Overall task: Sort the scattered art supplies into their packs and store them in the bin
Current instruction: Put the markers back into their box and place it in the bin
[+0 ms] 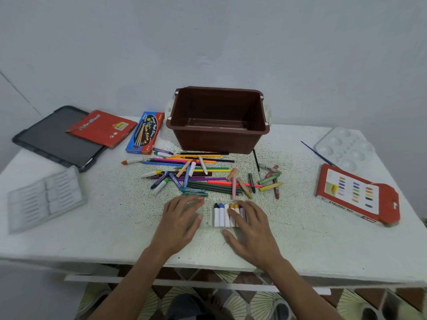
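White wall is seen behind a pale speckled table (115, 227). At the table's far middle a brown bin (219, 139) is set upright, and nothing can be seen in it. Just in front of the bin, pencils (203, 168) and crayons (271, 186) are scattered in a loose, crossing heap.

Nearer the front edge a clear pack (207, 214) is laid flat, and a row of white markers (219, 218) with coloured caps is lined up inside it, caps pointing toward the bin. The left hand (182, 218) is laid flat on the pack's left part, fingers straight and slightly spread, nothing gripped. The right hand (251, 229) is rested over the right end of the marker row, fingers extended across the barrels and thumb stretched along the pack's near edge; nothing is pinched.

To the left of the bin a blue box (145, 132) is placed, and beside it a red pack (102, 128) is propped on a dark board (53, 139). A ribbed clear tray (45, 199) is laid near the left edge. At the right, a white palette (344, 146) and a thin brush (317, 153) are found, with a red pastel box (358, 195) lying nearer.
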Demonstrator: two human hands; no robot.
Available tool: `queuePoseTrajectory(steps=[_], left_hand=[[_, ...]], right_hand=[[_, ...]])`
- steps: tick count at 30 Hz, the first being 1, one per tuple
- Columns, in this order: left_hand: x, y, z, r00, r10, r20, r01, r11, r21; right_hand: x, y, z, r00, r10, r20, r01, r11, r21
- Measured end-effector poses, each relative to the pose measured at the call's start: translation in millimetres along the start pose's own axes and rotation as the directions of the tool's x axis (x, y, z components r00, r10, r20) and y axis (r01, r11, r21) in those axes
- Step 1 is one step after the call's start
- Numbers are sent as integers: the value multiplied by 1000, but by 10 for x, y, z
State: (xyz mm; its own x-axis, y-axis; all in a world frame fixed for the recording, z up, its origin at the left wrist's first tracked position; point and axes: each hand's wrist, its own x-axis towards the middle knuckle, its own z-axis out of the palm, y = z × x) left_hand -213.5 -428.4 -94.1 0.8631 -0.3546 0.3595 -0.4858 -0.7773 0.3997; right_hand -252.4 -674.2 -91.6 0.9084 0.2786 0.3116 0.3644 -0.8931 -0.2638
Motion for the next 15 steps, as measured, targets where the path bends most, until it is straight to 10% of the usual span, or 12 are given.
queuePoseTrajectory(steps=[10,15], left_hand=[[827,-6,-95,948,-245,-203,259,965,45],[1388,-89,-183,926,-377,17,352,880,320]], right_hand=[[8,-11,-15,1000,-4,-14,4,1000,19],[20,-23,-36,1000,1,-9,-1,1000,25]])
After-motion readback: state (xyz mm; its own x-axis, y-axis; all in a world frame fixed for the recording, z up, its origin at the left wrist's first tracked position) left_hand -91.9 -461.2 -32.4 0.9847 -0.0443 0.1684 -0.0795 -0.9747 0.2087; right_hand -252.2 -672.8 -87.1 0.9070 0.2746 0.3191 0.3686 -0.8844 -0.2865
